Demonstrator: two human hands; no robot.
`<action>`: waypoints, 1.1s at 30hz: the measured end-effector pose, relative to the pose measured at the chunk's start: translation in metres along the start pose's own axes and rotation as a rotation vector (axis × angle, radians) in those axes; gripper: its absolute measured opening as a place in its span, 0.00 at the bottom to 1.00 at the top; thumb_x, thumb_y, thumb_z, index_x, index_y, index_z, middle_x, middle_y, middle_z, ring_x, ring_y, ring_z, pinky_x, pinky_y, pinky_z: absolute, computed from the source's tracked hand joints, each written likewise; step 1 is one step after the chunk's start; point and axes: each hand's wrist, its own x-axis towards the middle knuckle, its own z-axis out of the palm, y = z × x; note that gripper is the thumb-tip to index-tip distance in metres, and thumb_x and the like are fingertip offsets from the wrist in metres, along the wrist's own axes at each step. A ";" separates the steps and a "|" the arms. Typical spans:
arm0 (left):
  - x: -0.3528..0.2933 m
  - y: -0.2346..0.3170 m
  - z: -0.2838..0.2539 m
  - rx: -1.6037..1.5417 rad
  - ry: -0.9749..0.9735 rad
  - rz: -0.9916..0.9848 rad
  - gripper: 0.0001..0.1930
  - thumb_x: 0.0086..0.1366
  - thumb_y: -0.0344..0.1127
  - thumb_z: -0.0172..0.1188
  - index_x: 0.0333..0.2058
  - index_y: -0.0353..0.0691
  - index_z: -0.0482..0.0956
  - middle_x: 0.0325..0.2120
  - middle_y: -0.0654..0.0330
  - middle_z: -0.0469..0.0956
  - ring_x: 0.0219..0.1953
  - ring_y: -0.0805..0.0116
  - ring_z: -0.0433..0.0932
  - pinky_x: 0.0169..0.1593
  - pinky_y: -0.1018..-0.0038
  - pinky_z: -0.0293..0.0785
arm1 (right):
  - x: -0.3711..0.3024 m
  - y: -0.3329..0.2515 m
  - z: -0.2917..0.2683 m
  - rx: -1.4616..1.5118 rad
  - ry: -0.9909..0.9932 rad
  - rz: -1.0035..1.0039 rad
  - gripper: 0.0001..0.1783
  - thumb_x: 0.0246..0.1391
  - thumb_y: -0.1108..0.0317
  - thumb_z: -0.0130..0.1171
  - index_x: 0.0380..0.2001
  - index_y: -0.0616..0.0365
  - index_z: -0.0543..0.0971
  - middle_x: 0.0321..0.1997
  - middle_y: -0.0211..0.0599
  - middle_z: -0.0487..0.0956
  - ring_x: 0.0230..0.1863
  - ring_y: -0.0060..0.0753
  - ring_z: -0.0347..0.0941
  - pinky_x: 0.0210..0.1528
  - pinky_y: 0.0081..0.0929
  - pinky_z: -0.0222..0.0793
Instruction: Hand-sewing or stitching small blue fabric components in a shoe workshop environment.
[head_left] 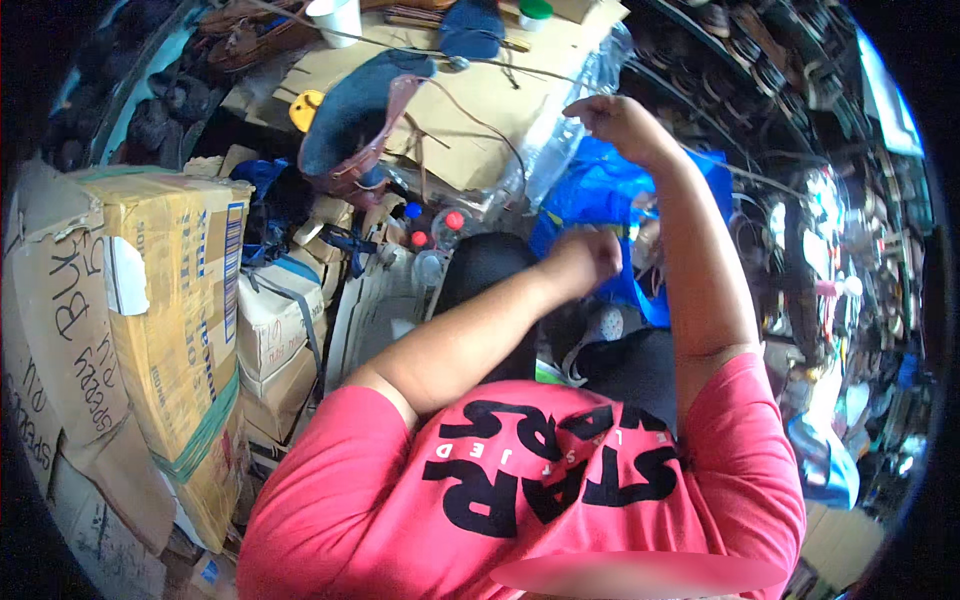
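My left hand [588, 262] is closed and slightly blurred above my lap, in front of a blue plastic bag [575, 200]. Whatever its fingers hold, if anything, is too small to make out. Raised higher and farther out, my right hand [628, 128] is beside the clear plastic sheet at the work surface's edge. Its fingers are bent together toward the left, and nothing nameable shows in them. Below my left hand, a pale, dotted item [608, 322] lies between my dark-clad knees, partly hidden.
A cardboard-covered work surface [465, 125] holds a blue and brown leather piece [365, 115], a white cup [335, 22] and a green-lidded container [535, 12]. Cardboard boxes [175, 300] stack at left. Red-capped bottles [453, 222] stand below the surface. Crowded shelves [780, 60] line the right.
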 end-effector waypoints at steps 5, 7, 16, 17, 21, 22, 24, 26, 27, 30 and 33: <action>0.004 0.029 -0.032 -0.727 0.188 -0.355 0.02 0.57 0.30 0.56 0.29 0.41 0.74 0.23 0.61 0.76 0.27 0.70 0.76 0.34 0.76 0.72 | -0.111 -0.012 -0.032 0.510 0.274 0.125 0.10 0.53 0.63 0.54 0.35 0.57 0.74 0.27 0.24 0.72 0.30 0.16 0.66 0.36 0.15 0.63; -0.003 0.042 -0.040 -0.917 0.221 -0.369 0.03 0.58 0.31 0.55 0.32 0.41 0.74 0.23 0.61 0.76 0.28 0.68 0.77 0.36 0.74 0.73 | -0.154 -0.010 -0.028 0.579 0.336 0.149 0.11 0.53 0.64 0.54 0.35 0.60 0.74 0.29 0.29 0.74 0.30 0.19 0.69 0.37 0.17 0.65; -0.030 0.103 -0.006 -1.181 0.138 -0.427 0.03 0.60 0.32 0.53 0.31 0.41 0.73 0.23 0.60 0.76 0.32 0.63 0.77 0.40 0.70 0.73 | -0.261 -0.017 0.042 0.957 0.468 0.072 0.05 0.49 0.72 0.58 0.29 0.60 0.72 0.34 0.38 0.76 0.35 0.23 0.72 0.42 0.22 0.68; -0.030 0.109 -0.003 -1.165 0.131 -0.403 0.03 0.60 0.32 0.52 0.32 0.41 0.73 0.23 0.60 0.76 0.32 0.63 0.77 0.40 0.70 0.72 | -0.262 -0.025 0.045 0.970 0.475 0.025 0.06 0.49 0.73 0.58 0.29 0.61 0.72 0.39 0.41 0.76 0.38 0.24 0.72 0.45 0.23 0.67; -0.035 0.120 0.010 -1.107 0.087 -0.333 0.03 0.61 0.31 0.52 0.33 0.41 0.72 0.24 0.60 0.76 0.31 0.64 0.77 0.40 0.70 0.72 | -0.273 -0.037 0.047 1.094 0.507 -0.020 0.06 0.49 0.73 0.58 0.30 0.62 0.72 0.42 0.45 0.75 0.39 0.27 0.73 0.46 0.25 0.68; -0.036 0.122 0.012 -1.078 0.068 -0.311 0.03 0.61 0.31 0.52 0.34 0.41 0.72 0.24 0.60 0.76 0.31 0.64 0.77 0.40 0.70 0.72 | -0.274 -0.036 0.045 1.108 0.524 -0.045 0.06 0.49 0.73 0.57 0.30 0.62 0.72 0.42 0.46 0.74 0.38 0.29 0.73 0.45 0.26 0.69; -0.041 0.124 0.016 -1.039 0.046 -0.304 0.04 0.61 0.30 0.52 0.35 0.40 0.72 0.25 0.60 0.76 0.30 0.66 0.77 0.38 0.73 0.72 | -0.274 -0.034 0.042 1.128 0.570 -0.128 0.06 0.50 0.74 0.56 0.32 0.62 0.71 0.41 0.47 0.75 0.37 0.32 0.75 0.43 0.28 0.70; -0.046 0.126 0.019 -1.004 0.026 -0.300 0.05 0.61 0.30 0.52 0.36 0.39 0.72 0.26 0.59 0.76 0.29 0.69 0.76 0.35 0.76 0.72 | -0.276 -0.035 0.038 1.244 0.566 -0.154 0.06 0.50 0.74 0.56 0.31 0.62 0.71 0.40 0.46 0.76 0.36 0.33 0.75 0.43 0.28 0.71; -0.047 0.129 0.017 -0.939 -0.042 -0.340 0.07 0.61 0.30 0.52 0.37 0.37 0.73 0.26 0.59 0.76 0.28 0.71 0.76 0.32 0.80 0.71 | -0.278 -0.036 0.036 1.246 0.560 -0.158 0.06 0.50 0.74 0.56 0.31 0.61 0.70 0.38 0.44 0.76 0.36 0.32 0.75 0.42 0.27 0.71; -0.051 0.135 0.024 -0.810 -0.104 -0.399 0.08 0.60 0.29 0.52 0.38 0.34 0.74 0.28 0.60 0.76 0.24 0.77 0.73 0.23 0.86 0.66 | -0.276 -0.032 0.037 1.235 0.589 -0.171 0.06 0.49 0.74 0.56 0.31 0.61 0.70 0.37 0.42 0.76 0.35 0.30 0.74 0.42 0.27 0.71; -0.056 0.134 0.024 -0.762 -0.202 -0.479 0.07 0.59 0.28 0.53 0.36 0.33 0.75 0.25 0.61 0.76 0.19 0.81 0.68 0.20 0.87 0.60 | -0.278 -0.033 0.038 1.261 0.643 -0.131 0.08 0.49 0.74 0.57 0.33 0.61 0.71 0.34 0.40 0.76 0.35 0.29 0.74 0.41 0.27 0.71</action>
